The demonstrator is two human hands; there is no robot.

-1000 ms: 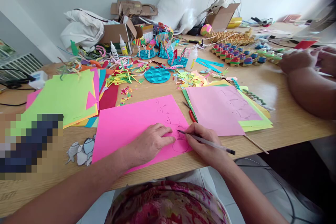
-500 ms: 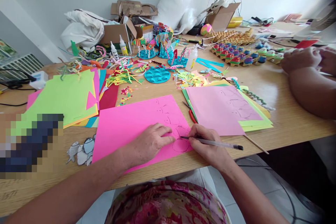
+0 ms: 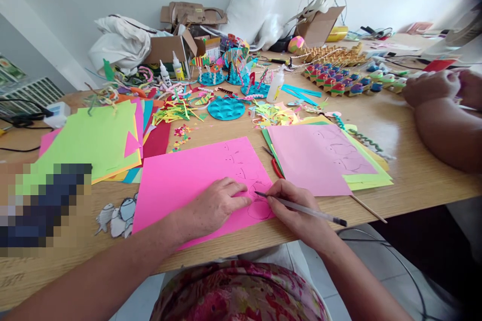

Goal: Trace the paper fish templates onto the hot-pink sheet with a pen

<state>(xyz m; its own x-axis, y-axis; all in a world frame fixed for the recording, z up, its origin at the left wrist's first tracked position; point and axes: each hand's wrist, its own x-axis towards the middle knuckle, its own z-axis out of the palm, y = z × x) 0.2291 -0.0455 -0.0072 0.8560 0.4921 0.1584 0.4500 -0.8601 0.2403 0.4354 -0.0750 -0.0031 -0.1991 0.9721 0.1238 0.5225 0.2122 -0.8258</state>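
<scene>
A bright pink sheet of paper (image 3: 176, 180) lies in front of me, with dark outlines drawn along its right side. My left hand (image 3: 216, 205) rests on it, fingers stretched out and apart, the tips beside the drawn shapes. In my right hand (image 3: 295, 210) is a pen (image 3: 297, 206), pinched near its tip, which is at one of the outlines. The pen's capped-looking dark end points to the lower right. To the right, a pale pink sheet (image 3: 301, 155) bearing several similar outlines lies on green and yellow paper.
Red-handled scissors (image 3: 277, 166) lie between the sheets. Grey fish cut-outs (image 3: 120, 215) sit at left, below stacked coloured paper (image 3: 101, 135). Behind are a blue disc (image 3: 226, 108), glue bottles (image 3: 276, 85) and paper scraps (image 3: 276, 114). Another person's arm (image 3: 444, 120) rests at right.
My right hand and the pen tip have shifted slightly up and to the left over the pink sheet. My left hand stays in place.
</scene>
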